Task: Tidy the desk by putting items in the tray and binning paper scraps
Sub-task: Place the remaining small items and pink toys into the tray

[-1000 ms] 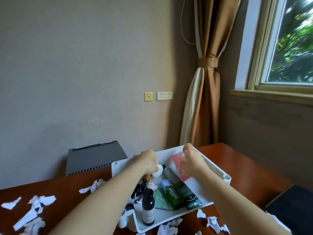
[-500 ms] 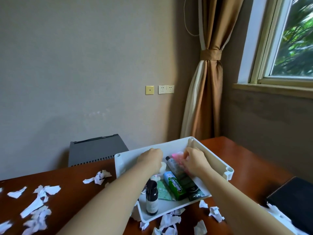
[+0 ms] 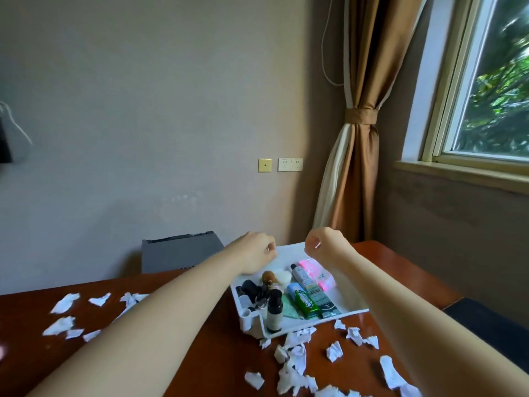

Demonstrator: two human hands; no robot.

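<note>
**Scraps on the bench [image 3: 200, 353], hands over the tray [image 3: 352, 312]**

Torn paper scraps [image 3: 294, 365] litter the red-brown wood nearest and to the left. Just beyond, the white tray holds a dark bottle [image 3: 274, 310], a green tube [image 3: 306, 303] and a pink packet [image 3: 315, 270]. The left hand [image 3: 254, 255] and right hand [image 3: 325, 247] hover above its far end, fingers [image 3: 269, 253] curled in, nothing visible in them. Behind are a grey box [image 3: 180, 250], a tied curtain [image 3: 357, 167] and a window [image 3: 492, 96].
</note>
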